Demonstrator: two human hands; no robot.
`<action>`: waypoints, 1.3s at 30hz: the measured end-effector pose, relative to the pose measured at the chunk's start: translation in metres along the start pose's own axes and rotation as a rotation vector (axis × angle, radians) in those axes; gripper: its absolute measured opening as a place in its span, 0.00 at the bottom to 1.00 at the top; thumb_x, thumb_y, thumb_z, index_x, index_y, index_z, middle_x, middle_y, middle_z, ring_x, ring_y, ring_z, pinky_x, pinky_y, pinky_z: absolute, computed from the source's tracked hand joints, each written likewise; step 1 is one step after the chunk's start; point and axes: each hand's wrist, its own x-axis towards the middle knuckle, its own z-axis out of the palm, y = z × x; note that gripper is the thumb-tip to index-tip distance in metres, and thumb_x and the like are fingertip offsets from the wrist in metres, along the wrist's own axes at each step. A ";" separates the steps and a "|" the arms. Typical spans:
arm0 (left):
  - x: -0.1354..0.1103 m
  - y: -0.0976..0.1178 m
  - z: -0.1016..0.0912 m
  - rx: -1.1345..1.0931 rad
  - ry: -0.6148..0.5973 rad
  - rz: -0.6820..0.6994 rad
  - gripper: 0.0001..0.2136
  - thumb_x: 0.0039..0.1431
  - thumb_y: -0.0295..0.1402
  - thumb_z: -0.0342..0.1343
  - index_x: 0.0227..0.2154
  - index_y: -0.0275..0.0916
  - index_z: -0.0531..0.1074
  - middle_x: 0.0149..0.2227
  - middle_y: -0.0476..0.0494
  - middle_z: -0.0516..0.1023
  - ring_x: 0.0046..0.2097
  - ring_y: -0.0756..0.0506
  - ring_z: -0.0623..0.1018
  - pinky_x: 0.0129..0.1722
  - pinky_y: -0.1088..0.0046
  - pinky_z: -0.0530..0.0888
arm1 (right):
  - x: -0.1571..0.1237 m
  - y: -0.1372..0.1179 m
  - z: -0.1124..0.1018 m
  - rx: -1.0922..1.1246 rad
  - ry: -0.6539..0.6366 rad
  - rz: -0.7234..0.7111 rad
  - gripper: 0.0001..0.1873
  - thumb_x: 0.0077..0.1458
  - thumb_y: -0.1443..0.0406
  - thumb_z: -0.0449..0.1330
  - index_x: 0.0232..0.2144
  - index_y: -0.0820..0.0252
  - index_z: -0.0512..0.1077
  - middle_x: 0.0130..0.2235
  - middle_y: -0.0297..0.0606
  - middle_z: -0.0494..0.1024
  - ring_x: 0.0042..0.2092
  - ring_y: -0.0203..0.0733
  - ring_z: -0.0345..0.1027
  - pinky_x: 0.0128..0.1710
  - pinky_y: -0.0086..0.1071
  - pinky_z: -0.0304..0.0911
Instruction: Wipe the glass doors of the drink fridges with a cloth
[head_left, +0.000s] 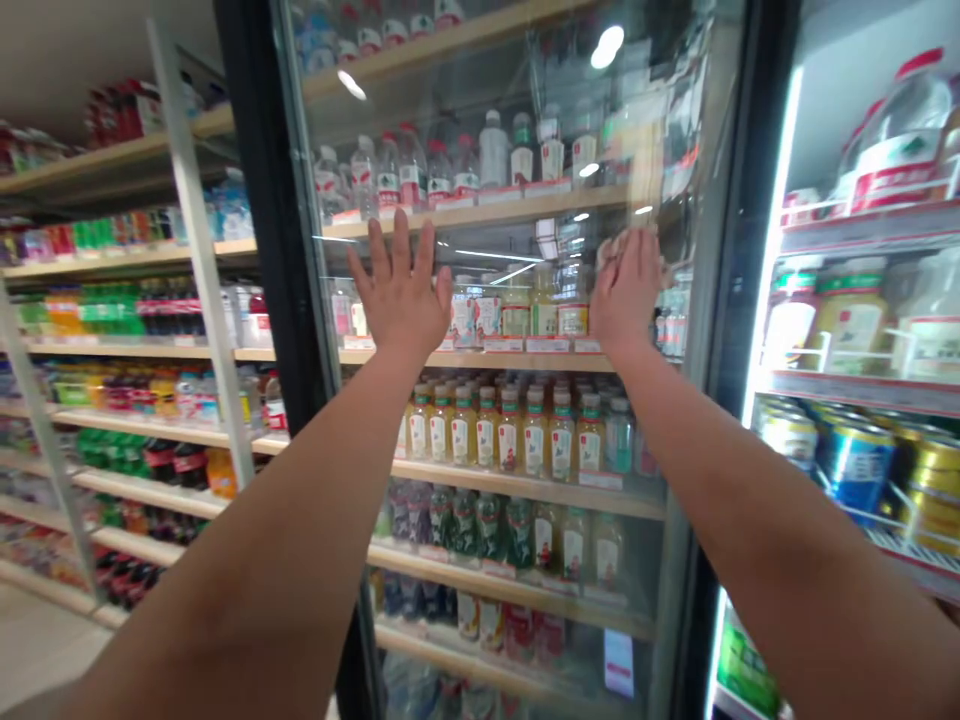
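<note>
Both of my arms reach forward to a tall glass door (480,265) in a black frame. My left hand (403,290) lies against the glass on the left with its fingers spread, holding nothing. On the right, my right hand (626,290) presses a crumpled, light beige cloth (664,268) to the pane. Most of the cloth is hidden under the fingers; its edges show around them. Shelves of bottles show in the glass, among them a row of yellow juice bottles (486,428) below the hands.
Left of the door stand shelves (142,350) packed with colourful drinks. At the right is a lit cooler interior with large bottles (904,140) and cans (859,460). A white and purple sticker (619,662) sits low on the glass. Ceiling lights reflect in the pane.
</note>
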 end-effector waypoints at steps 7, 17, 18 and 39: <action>0.000 0.002 -0.002 0.068 -0.008 0.039 0.34 0.69 0.50 0.33 0.73 0.39 0.49 0.75 0.59 0.36 0.67 0.55 0.13 0.69 0.59 0.20 | -0.026 -0.044 -0.003 0.090 -0.285 -0.558 0.29 0.68 0.65 0.46 0.69 0.60 0.59 0.73 0.40 0.57 0.74 0.42 0.44 0.74 0.46 0.43; -0.001 -0.002 0.000 0.072 0.029 0.063 0.33 0.70 0.49 0.28 0.73 0.41 0.47 0.75 0.61 0.34 0.66 0.58 0.11 0.69 0.57 0.21 | -0.035 -0.068 0.005 0.122 -0.268 -0.492 0.33 0.66 0.67 0.47 0.72 0.62 0.54 0.74 0.43 0.54 0.76 0.44 0.39 0.75 0.47 0.41; -0.001 -0.001 0.000 0.065 0.026 0.054 0.33 0.70 0.48 0.29 0.73 0.41 0.47 0.75 0.61 0.34 0.67 0.55 0.13 0.70 0.56 0.21 | -0.032 -0.065 0.004 0.126 -0.298 -0.551 0.32 0.67 0.66 0.47 0.71 0.60 0.55 0.74 0.41 0.55 0.75 0.43 0.41 0.75 0.47 0.40; -0.002 0.002 -0.002 -0.033 0.020 0.048 0.32 0.71 0.46 0.35 0.74 0.39 0.49 0.76 0.56 0.36 0.72 0.46 0.21 0.69 0.53 0.22 | 0.023 -0.053 -0.013 0.871 -0.409 0.181 0.23 0.69 0.64 0.42 0.59 0.61 0.69 0.48 0.43 0.82 0.45 0.46 0.80 0.47 0.48 0.79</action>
